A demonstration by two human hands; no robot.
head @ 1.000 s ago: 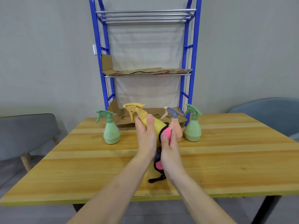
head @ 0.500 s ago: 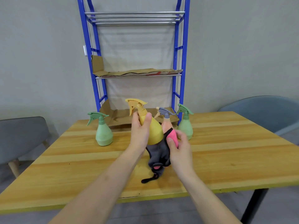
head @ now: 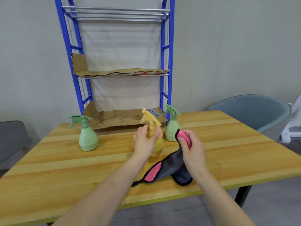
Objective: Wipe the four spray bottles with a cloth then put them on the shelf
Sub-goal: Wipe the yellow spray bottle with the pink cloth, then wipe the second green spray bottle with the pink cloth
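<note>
My left hand [head: 145, 141] grips the neck of the yellow spray bottle [head: 157, 144], which stands upright near the table's middle. My right hand [head: 192, 147] pinches the grey and pink cloth [head: 169, 170] just right of the bottle; the rest of the cloth trails down onto the table. One green spray bottle [head: 88, 137] stands at the left. A second green spray bottle [head: 171, 126] stands behind on the right. Only the grey trigger of the pink bottle [head: 154, 111] shows behind the yellow one. The blue shelf [head: 163, 66] rises at the table's far edge.
Cardboard sheets [head: 120, 119] line the shelf's lower and middle levels. The wooden table [head: 65, 168] has a grey chair [head: 11, 139] at the left and a blue-grey chair [head: 254, 111] at the back right.
The yellow bottle went from tilted to upright and moved away from me. My right hand pulled the cloth off the bottle to the right, and the cloth now drapes on the table.
</note>
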